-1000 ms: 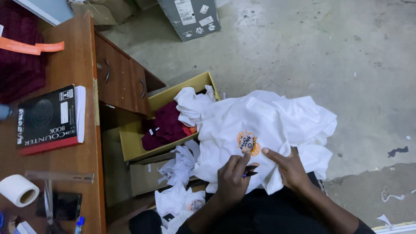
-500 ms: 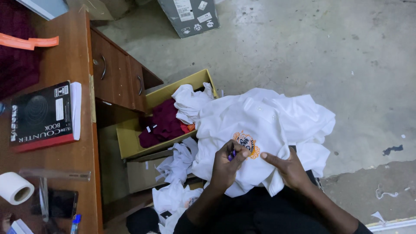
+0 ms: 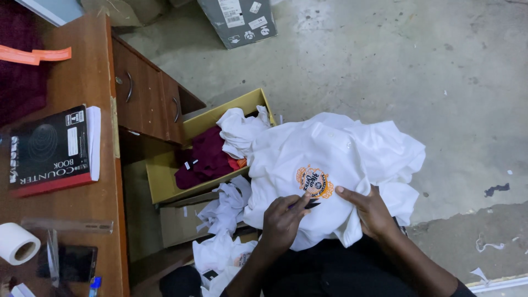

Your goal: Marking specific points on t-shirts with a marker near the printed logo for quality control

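A white shirt (image 3: 330,159) with a round orange and dark badge (image 3: 314,182) lies bunched on my lap. My left hand (image 3: 281,220) pinches a small dark tool, seemingly small scissors (image 3: 312,204), with its tip just below the badge. My right hand (image 3: 369,210) presses on the white cloth to the right of the badge and holds it flat. Both forearms come up from the bottom of the view.
An open yellow cardboard box (image 3: 165,184) beside my left knee holds a maroon garment (image 3: 206,159) and white cloth. More white shirts (image 3: 223,250) lie below it. A wooden desk (image 3: 91,82) at left carries a black book (image 3: 49,148), a tape roll (image 3: 16,243) and a phone. A grey carton (image 3: 236,19) stands on the concrete floor.
My left hand slid back down from the badge to just below it, still holding the dark tool. The view shifted slightly; my right hand stayed on the cloth.
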